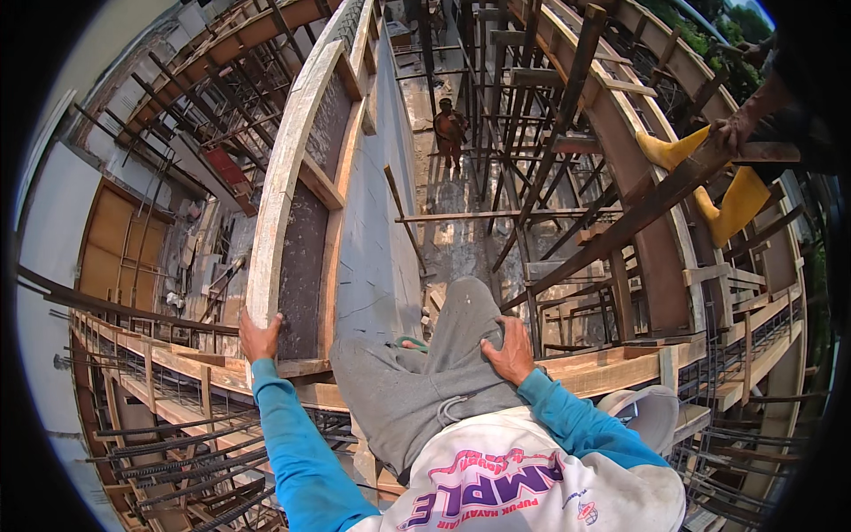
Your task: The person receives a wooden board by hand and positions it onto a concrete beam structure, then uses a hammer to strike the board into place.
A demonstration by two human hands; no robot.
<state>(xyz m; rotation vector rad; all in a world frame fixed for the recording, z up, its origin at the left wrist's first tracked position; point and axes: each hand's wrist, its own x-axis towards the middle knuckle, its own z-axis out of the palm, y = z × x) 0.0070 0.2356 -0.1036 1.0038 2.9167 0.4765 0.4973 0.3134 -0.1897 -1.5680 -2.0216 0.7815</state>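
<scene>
The timber [272, 232], a long pale rail with a rough, stained face, runs from the person's left side away toward the top of the view, where its far end is hard to make out. It edges a dark, speckled panel [303, 244]; short crosspieces join it to a second rail [333, 257]. The left grip [259, 339] is clamped on its near end, thumb to the right, fingers to the left, their tips partly hidden. The right grip [512, 350] rests on the grey trousers [390, 390] at the leg, thumb and fingers apart. Beyond lies a pale wall [379, 222]. Below, a person [449, 133] stands in shade, details unclear. At right, yellow boots [740, 204] and a hand [732, 133] on a dark beam [634, 215] show; that worker's body is mostly lost in the dark rim.
</scene>
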